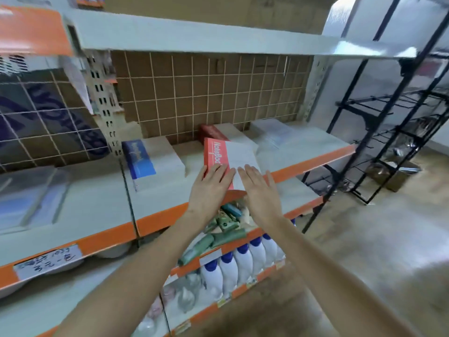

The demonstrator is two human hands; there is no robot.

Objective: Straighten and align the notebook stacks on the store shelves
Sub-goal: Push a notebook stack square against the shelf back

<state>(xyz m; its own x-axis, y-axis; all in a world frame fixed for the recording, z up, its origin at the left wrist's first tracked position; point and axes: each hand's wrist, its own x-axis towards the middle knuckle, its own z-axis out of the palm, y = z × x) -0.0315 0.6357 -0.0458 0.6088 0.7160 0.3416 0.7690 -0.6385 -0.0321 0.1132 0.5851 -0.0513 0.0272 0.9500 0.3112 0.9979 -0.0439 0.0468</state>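
A red-and-white notebook stack (233,154) lies on the shelf (170,215) and juts over its orange front edge. My left hand (210,188) rests flat with straight fingers on the stack's red near-left corner. My right hand (260,190) lies flat against its white near edge. Behind it sits another red-and-white stack (220,133) against the grid back panel. A blue-and-white notebook stack (148,161) lies to the left. A pale wrapped stack (277,132) lies to the right.
Lower shelves hold green packets (226,224) and white bottles with blue caps (243,263). A black wire rack (388,142) stands on the floor at the right. A handwritten price label (48,261) hangs on the shelf edge at the left. An upper shelf (194,37) overhangs.
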